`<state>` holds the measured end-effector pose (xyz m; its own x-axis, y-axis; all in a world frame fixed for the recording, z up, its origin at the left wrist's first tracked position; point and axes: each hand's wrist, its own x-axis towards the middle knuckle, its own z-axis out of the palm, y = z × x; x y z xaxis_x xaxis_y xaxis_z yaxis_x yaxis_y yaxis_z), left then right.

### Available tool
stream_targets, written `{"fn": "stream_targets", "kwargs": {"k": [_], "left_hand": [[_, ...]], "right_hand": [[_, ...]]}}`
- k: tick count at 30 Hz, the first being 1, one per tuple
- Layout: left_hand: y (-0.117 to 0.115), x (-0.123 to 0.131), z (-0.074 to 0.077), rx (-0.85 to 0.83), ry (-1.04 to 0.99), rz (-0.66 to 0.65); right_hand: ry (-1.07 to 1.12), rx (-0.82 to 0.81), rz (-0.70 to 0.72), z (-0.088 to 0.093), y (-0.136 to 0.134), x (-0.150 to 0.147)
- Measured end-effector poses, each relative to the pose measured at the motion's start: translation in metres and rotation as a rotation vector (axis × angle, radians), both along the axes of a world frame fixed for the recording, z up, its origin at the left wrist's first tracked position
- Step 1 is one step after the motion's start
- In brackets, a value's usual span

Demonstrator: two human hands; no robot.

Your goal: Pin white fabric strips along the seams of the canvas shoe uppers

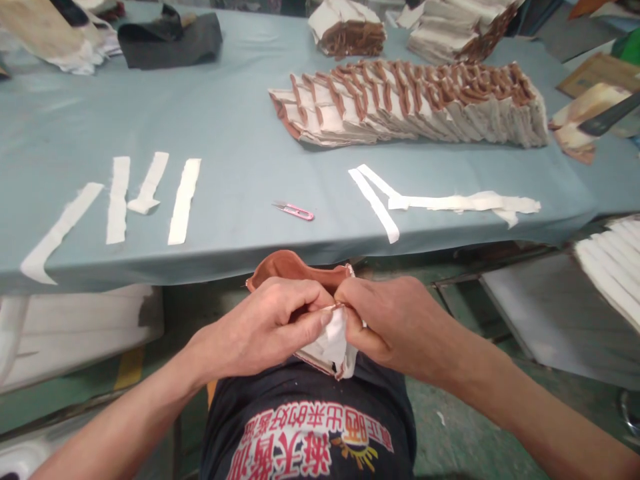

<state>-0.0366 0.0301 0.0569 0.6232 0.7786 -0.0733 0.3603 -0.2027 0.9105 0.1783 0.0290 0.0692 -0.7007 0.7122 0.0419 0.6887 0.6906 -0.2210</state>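
Close to my body, in front of the table edge, both hands grip a brown and white sewn fabric piece [295, 265]. My left hand [270, 323] pinches its upper seam between thumb and forefinger. My right hand [385, 320] is closed on the same seam, its fingertips almost touching the left ones. A white strip [335, 337] hangs below the pinch, against the white side of the piece. What lies under the fingertips is hidden. On the table beyond my hands lies a pair of pink thread snips [295, 211].
Several white cloth strips [184, 200] lie at the left of the blue-green table [235, 127], with more strips [450, 202] at the right. Behind stands a long row of stacked brown and white pieces [410, 103]. Black folded material [170, 40] sits at the back left.
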Motion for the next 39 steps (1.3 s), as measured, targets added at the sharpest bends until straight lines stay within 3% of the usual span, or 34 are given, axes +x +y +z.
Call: {"fn": "stream_targets", "kwargs": {"k": [3, 11, 19, 26, 33, 39], "left_hand": [[0.000, -0.001, 0.000, 0.079, 0.035, -0.018], [0.000, -0.005, -0.004, 0.397, 0.119, -0.146], [-0.007, 0.003, -0.014, 0.614, 0.123, -0.023], [-0.006, 0.004, -0.015, 0.854, 0.141, -0.104], [-0.002, 0.005, -0.020, 1.125, 0.269, -0.070], [0.000, 0.005, -0.034, 1.100, 0.118, -0.060]], "right_hand": [[0.028, -0.088, 0.001, -0.004, 0.001, 0.006], [-0.079, -0.034, 0.005, -0.005, 0.001, 0.004], [0.039, -0.201, -0.074, -0.004, 0.004, 0.013], [0.384, -0.525, -0.113, 0.000, 0.006, 0.020], [0.713, -1.153, -0.292, -0.013, 0.013, 0.018], [0.831, -1.213, -0.358, -0.022, 0.010, 0.013]]}}
